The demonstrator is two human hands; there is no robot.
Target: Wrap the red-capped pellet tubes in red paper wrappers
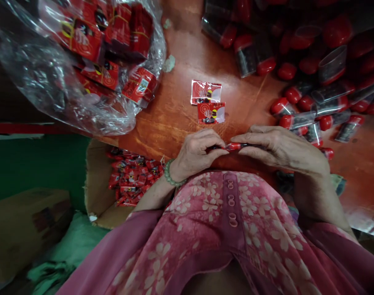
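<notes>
My left hand (199,151), with a green bead bracelet (171,174) at the wrist, is closed on a small red-and-black packet (233,146). From the other side my right hand (279,147) pinches the same packet between thumb and fingers. It is held level near the front edge of the table, seen almost edge-on, so its exact kind is hard to make out. Just beyond the hands, two flat red printed cards (210,112) lie on the tabletop, the farther one (206,91) in a shiny clear sleeve.
A clear plastic bag (113,123) at the far left holds banded bundles of red cards (85,39). Many clear containers with red caps (300,119) are heaped at the right. Below the table's left edge stands a cardboard box (96,180) with red packets (131,176) inside.
</notes>
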